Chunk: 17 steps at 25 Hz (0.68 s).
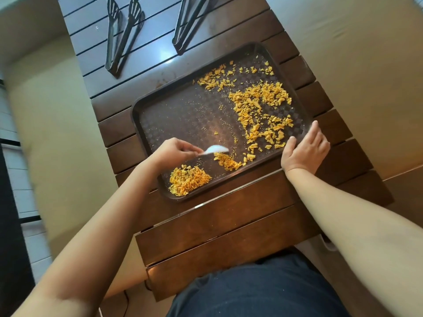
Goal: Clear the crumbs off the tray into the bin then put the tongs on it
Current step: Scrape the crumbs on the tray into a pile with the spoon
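slatted table [206,229]: tray [146,104], 2 tongs [121,33].

Dark brown rectangular tray [183,110] lying flat and askew on the slatted desk [217,220], orange-yellow crumbs [258,106] scattered over its right half, one heap at its near corner, two metal tongs [119,35] beyond it

The left hand [175,149] reaches forward with its forearm stretched out, fingers [183,146] curled in a pinch with their tips pointing right. The right hand [305,150] lies palm down, fingers straight and spread, thumb apart to their left.
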Tool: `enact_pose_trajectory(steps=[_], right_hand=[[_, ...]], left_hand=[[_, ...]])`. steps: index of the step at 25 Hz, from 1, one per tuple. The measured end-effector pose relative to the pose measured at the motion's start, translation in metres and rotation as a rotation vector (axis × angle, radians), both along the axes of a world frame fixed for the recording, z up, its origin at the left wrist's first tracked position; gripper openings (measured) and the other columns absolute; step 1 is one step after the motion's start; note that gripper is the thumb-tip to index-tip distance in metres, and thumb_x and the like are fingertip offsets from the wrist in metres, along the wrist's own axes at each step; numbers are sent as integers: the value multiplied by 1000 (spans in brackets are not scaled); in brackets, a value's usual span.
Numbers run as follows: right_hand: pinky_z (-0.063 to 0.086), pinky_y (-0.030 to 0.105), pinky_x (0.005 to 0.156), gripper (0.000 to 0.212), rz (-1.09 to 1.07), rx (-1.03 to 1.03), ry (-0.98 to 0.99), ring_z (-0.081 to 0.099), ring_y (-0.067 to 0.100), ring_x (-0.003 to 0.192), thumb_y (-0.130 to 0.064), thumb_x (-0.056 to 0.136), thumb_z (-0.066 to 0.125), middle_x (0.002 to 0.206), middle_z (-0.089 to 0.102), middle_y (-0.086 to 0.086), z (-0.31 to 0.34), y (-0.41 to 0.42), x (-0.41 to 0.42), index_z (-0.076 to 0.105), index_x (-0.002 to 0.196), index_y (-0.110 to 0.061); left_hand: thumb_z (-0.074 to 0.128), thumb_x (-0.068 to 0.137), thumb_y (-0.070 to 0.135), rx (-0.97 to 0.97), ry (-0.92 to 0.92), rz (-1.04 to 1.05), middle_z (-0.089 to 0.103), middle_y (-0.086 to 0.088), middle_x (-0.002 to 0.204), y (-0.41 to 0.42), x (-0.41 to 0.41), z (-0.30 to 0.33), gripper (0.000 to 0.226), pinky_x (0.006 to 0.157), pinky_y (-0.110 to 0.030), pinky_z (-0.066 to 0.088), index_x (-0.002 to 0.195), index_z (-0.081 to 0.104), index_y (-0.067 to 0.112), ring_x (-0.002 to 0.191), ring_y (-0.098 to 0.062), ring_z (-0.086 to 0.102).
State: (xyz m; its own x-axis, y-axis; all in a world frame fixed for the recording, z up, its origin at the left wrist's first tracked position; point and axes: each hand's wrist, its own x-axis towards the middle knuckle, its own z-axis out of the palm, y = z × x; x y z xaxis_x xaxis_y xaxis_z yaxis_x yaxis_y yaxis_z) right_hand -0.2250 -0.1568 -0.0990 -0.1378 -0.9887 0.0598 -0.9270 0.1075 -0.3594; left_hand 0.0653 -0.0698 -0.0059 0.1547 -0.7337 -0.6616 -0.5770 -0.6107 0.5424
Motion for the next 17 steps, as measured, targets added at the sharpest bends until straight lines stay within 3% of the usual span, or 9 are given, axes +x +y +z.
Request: enact_pose_trajectory(steps=[2, 4, 8, 12, 17], right_hand=[[24, 48, 109, 66, -1, 4, -1, 37, 35, 126, -36, 87, 38, 141, 40, 18, 0, 0, 0, 27, 144, -5], [24, 48, 109, 65, -3, 7, 7, 37, 35, 126, -37, 87, 37, 141, 39, 18, -1, 0, 1, 27, 144, -5], [24, 48, 109, 66, -6, 8, 7, 37, 34, 126, -38, 87, 36, 141, 40, 18, 0, 0, 0, 27, 144, -5], [24, 49, 109, 66, -7, 9, -2, 37, 35, 126, -38, 87, 37, 141, 40, 18, 0, 0, 1, 27, 144, -5], [24, 48, 109, 66, -6, 15, 6, 36, 34, 127, -37, 88, 37, 142, 39, 17, 0, -1, 1, 26, 144, -6]], left_hand=[[55, 93, 22, -100, 21, 201, 63, 5, 73, -1, 4, -5, 20, 43, -18, 33, 107, 69, 26, 49, -8, 39], [53, 94, 23, -149, -5, 316, 66, 3, 83, -1, 6, -11, 24, 43, -18, 34, 113, 69, 23, 54, -12, 42], [53, 94, 21, -116, 31, 299, 64, 1, 80, 3, -10, -14, 24, 36, -11, 31, 114, 67, 20, 47, -7, 36], [56, 93, 22, -15, 52, 59, 54, 4, 63, 6, -22, -11, 21, 41, -14, 30, 108, 70, 23, 49, -7, 34], [54, 94, 20, -106, 61, 218, 54, 5, 64, -14, -28, -7, 21, 35, -11, 29, 109, 69, 21, 45, -7, 33]])
